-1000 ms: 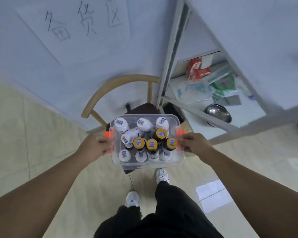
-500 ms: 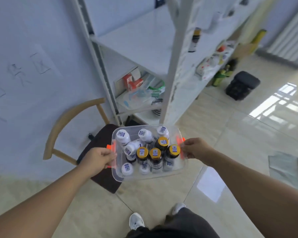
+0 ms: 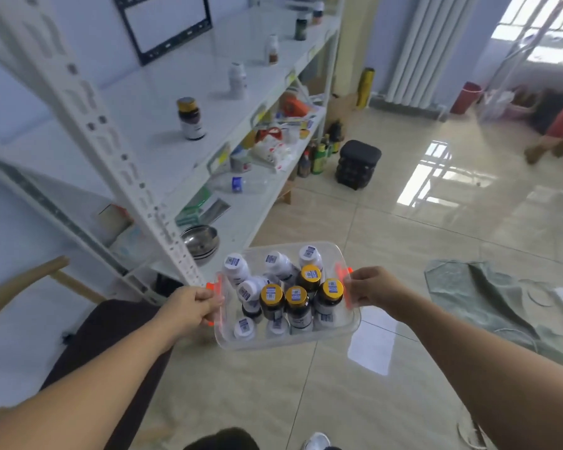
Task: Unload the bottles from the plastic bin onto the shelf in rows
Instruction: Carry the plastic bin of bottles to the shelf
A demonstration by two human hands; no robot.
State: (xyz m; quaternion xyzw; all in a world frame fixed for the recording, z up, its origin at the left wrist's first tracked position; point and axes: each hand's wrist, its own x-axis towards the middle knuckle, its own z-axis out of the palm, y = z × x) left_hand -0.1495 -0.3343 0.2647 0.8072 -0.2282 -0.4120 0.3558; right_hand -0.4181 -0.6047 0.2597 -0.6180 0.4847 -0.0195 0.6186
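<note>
Over the tiled floor, just right of the white metal shelf (image 3: 208, 102), a clear plastic bin (image 3: 348, 323) hangs in the air between two bare hands. The left hand (image 3: 189, 305) curls around the orange handle (image 3: 213, 298) on the bin's left end, fingers pressed together and wrapped under the rim; the right hand (image 3: 371, 287) closes the same way on the matching handle at the right end. Gripping both ends keeps the load level — the bin is crowded, and a tilt would likely send its bottles sliding.

Inside, white-capped bottles (image 3: 236, 266) fill the far and left parts, most standing and one or two leaning, while amber bottles with yellow lids (image 3: 272, 298) stand bunched near the middle; every cap carries a small barcode sticker. None has been unloaded from this bin yet.

The upper shelf board already holds a few bottles spaced well apart — an amber bottle (image 3: 191, 118) nearest, a white bottle (image 3: 237, 80) farther along, more beyond that are too blurred to name. Much bare board lies between them, which looks like the room meant for rows. The lower board is cluttered with packets and a steel bowl (image 3: 200, 240), so it seems a poor landing place.

Judging by the posture, the bin is being carried to the shelf; it probably needs setting down before either hand is free to lift bottles out.
</note>
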